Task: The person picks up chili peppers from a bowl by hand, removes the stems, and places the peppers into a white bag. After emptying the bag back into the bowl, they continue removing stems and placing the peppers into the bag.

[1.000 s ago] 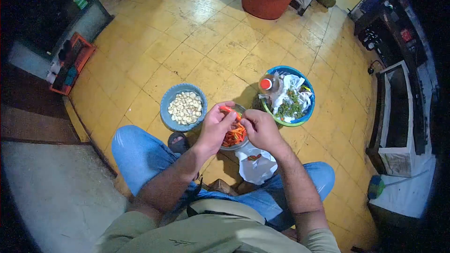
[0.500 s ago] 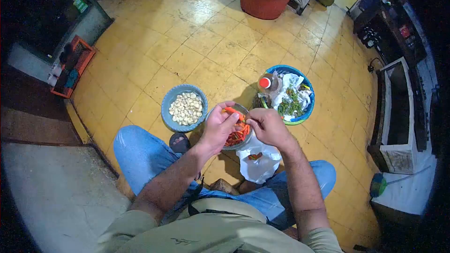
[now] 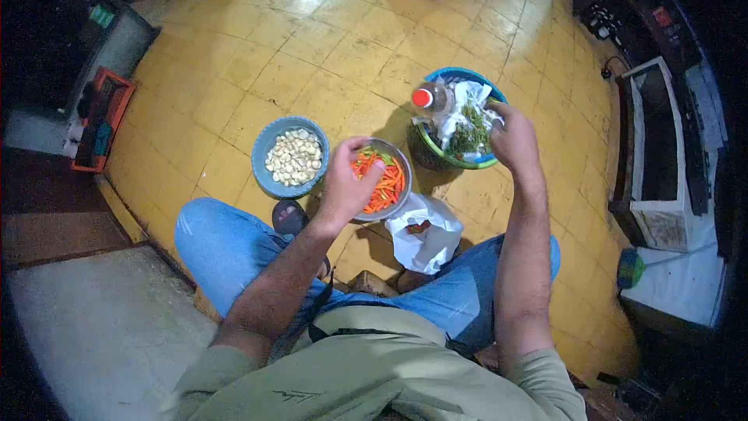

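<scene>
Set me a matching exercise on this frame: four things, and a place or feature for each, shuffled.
1. Left hand
2. Right hand
3. Plastic bottle
4. Pale pieces

A. Has a red cap
B. In the blue-grey basin
C. At the side of the bowl of red and orange peppers
D. At the basket with the greens

Pairs: 1-C, 2-D, 3-A, 4-B

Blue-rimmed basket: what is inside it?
The basket holds a bottle with a red cap, crumpled white wrapping and green stalks. Anything beneath them is covered, and the right hand hides part of the right side.
</scene>
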A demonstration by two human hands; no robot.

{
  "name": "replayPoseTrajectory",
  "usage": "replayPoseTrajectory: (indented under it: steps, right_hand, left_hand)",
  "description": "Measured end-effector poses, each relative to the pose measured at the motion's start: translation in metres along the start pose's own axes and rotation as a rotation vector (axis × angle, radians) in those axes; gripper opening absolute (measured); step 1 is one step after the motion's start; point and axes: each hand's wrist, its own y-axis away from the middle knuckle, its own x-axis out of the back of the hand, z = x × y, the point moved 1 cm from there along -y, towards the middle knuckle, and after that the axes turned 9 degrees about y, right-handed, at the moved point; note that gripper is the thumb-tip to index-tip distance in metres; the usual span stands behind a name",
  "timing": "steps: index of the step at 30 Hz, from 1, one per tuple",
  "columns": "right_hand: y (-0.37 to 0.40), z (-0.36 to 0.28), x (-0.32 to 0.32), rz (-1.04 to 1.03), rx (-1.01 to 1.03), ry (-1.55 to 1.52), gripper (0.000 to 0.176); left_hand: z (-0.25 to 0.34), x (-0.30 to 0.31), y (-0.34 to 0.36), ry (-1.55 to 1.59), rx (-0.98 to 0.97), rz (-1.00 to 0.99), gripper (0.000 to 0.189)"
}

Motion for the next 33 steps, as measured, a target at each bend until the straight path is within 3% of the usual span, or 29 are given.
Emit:
replayPoseTrajectory:
  steps: [1, 2, 4, 5, 6, 8, 9, 10, 12, 13, 15, 16, 19, 23, 26, 27, 28, 31, 33]
  right_hand:
    - [0.002, -0.003, 0.006, -0.136, -0.016, -0.132, 0.025]
    - [0.006, -0.007, 0.013, -0.137, -0.023, -0.128, 0.025]
    - [0.022, -0.023, 0.02, -0.551, 0.294, -0.265, 0.019]
    - [0.03, -0.035, 0.019, -0.737, 0.374, -0.252, 0.017]
    - [0.039, -0.048, 0.017, -0.923, 0.455, -0.239, 0.016]
    - [0.064, -0.062, -0.019, -1.178, 0.589, -0.191, 0.015]
    - [0.076, -0.067, -0.049, -1.4, 0.559, -0.153, 0.017]
    - [0.09, -0.067, -0.083, -1.621, 0.523, -0.113, 0.019]
    - [0.125, -0.051, -0.155, -1.708, 0.229, 0.073, 0.022]
    - [0.144, -0.022, -0.205, -1.701, 0.233, 0.075, 0.022]
    - [0.174, 0.014, -0.307, -1.379, 0.236, -0.027, 0.022]
    - [0.155, -0.003, -0.305, -1.363, 0.267, -0.023, 0.022]
    - [0.169, -0.052, -0.284, -1.139, 0.065, -0.135, 0.024]
    - [0.235, -0.028, -0.234, -0.837, -0.224, -0.286, 0.027]
    - [0.191, -0.014, -0.2, -0.613, -0.427, -0.401, 0.029]
    - [0.174, -0.039, -0.169, -0.73, -0.668, -0.326, 0.04]
    - [0.173, -0.038, -0.168, -0.741, -0.602, -0.267, 0.033]
    - [0.189, -0.006, -0.221, -0.649, -0.523, -0.262, 0.034]
    - [0.189, 0.009, -0.242, -0.746, -0.501, -0.253, 0.029]
  left_hand:
    - [0.009, -0.003, 0.003, -0.021, 0.058, -0.155, 0.056]
    - [0.017, -0.007, 0.007, -0.017, 0.06, -0.162, 0.056]
    - [0.027, -0.02, 0.024, -0.226, -0.026, -0.521, 0.061]
    - [0.015, -0.027, 0.033, -0.342, -0.156, -0.542, 0.056]
    - [0.018, -0.03, 0.035, -0.341, -0.157, -0.547, 0.056]
    - [0.019, -0.033, 0.038, -0.549, 0.188, -0.785, 0.043]
    - [-0.001, -0.035, 0.042, -0.506, 0.127, -0.665, 0.032]
    - [-0.005, -0.035, 0.041, -0.508, 0.127, -0.666, 0.032]
    - [-0.005, -0.033, 0.034, -0.379, 0.094, -0.515, 0.028]
    - [0.005, -0.032, 0.032, -0.359, 0.093, -0.485, 0.027]
    - [-0.008, -0.039, 0.039, -0.304, 0.103, -0.475, 0.027]
    - [-0.013, -0.041, 0.041, -0.248, 0.119, -0.474, 0.027]
    - [-0.006, -0.045, 0.051, -0.134, 0.122, -0.48, 0.026]
    - [-0.019, -0.054, 0.051, -0.006, 0.164, -0.417, 0.026]
    - [-0.017, -0.053, 0.05, -0.004, 0.259, -0.403, 0.029]
    - [-0.013, -0.051, 0.048, 0.018, 0.242, -0.399, 0.029]
    - [-0.017, -0.053, 0.047, 0.04, 0.25, -0.416, 0.03]
    - [-0.022, -0.055, 0.044, 0.083, 0.206, -0.397, 0.03]
    - [-0.015, -0.054, 0.042, 0.071, 0.267, -0.383, 0.029]
